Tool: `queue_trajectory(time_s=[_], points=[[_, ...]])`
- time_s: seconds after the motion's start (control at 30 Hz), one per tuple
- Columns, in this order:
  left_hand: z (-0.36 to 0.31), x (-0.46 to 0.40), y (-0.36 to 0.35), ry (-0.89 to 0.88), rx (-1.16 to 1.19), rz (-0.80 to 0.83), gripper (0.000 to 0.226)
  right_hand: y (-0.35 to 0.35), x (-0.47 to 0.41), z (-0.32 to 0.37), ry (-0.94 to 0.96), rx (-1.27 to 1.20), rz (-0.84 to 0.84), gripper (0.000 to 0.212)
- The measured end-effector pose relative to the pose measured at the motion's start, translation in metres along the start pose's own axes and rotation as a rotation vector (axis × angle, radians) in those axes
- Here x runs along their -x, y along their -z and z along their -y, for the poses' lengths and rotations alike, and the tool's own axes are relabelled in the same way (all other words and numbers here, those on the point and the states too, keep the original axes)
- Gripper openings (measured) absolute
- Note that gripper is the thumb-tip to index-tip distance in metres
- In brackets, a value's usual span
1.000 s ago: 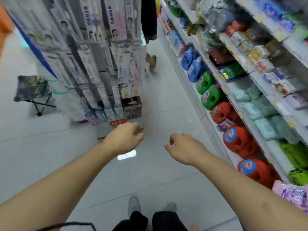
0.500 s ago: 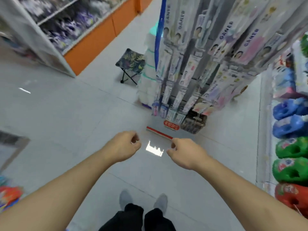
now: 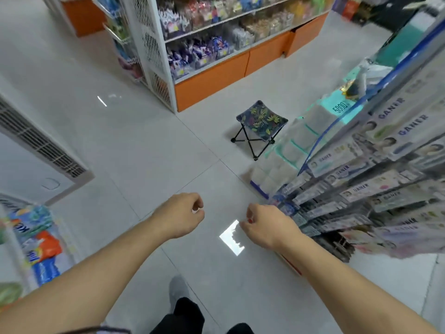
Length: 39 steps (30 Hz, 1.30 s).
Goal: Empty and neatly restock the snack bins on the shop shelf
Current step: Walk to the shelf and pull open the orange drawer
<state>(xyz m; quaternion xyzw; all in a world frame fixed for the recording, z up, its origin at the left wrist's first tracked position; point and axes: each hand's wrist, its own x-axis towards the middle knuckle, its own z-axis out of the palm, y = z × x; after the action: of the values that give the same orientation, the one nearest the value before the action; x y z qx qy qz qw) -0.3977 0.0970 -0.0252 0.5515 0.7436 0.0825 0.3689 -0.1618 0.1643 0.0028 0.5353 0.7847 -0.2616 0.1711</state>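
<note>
My left hand (image 3: 181, 213) and my right hand (image 3: 266, 225) are held out in front of me over the tiled floor, both loosely curled into fists with nothing in them. A snack shelf (image 3: 216, 39) with an orange base stands across the aisle at the top of the view, several steps beyond my hands. Its rows hold many bagged snacks. No snack bin is close to either hand.
A folding stool (image 3: 261, 127) stands on the floor ahead to the right. Stacked tissue packs (image 3: 289, 153) and a hanging-goods rack (image 3: 366, 189) crowd the right side. A white cabinet (image 3: 36, 150) and packaged goods (image 3: 41, 247) are on the left.
My view has swung left, away from the detergent shelf, and the snack shelf with the orange base has come into sight. My hands stay curled in front of me.
</note>
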Motion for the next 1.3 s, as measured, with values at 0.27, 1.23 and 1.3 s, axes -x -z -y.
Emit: queue_trajectory(time_s=[0.27, 1.23, 1.3], points=[[0.019, -0.073, 0.07, 0.059, 0.025, -0.011, 0.019, 0.056, -0.089, 0.048, 0.063, 0.035, -0.01, 0.043], [0.063, -0.463, 0.315, 0.055, 0.001, -0.016, 0.018, 0.294, -0.492, 0.148, 0.094, 0.053, -0.01, 0.039], [0.06, -0.492, 0.333, 0.042, -0.017, -0.009, 0.019, 0.311, -0.515, 0.153, 0.083, 0.024, -0.03, 0.039]])
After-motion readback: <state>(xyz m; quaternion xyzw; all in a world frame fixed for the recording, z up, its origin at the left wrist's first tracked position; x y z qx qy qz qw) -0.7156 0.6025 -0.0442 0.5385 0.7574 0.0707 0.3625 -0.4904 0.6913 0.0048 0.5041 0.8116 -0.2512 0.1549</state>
